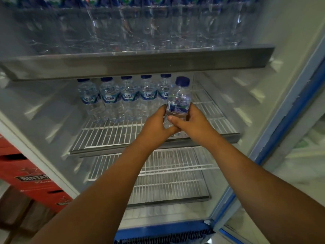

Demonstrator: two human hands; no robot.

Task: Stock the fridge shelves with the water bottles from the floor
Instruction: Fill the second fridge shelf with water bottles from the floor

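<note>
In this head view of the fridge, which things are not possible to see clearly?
- Lower part of the held bottle: covered by the left hand and right hand, so whether it touches the middle shelf is unclear.
- Bottles on the top shelf: upper parts cut off by the frame edge, and blurred.
- Red crate: its label is cut by the fridge wall.
- Floor bottles: out of view.

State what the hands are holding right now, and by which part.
Both hands, left hand and right hand, hold one water bottle upright, the grip around its lower body below the label; the blue cap is untouched.
</note>
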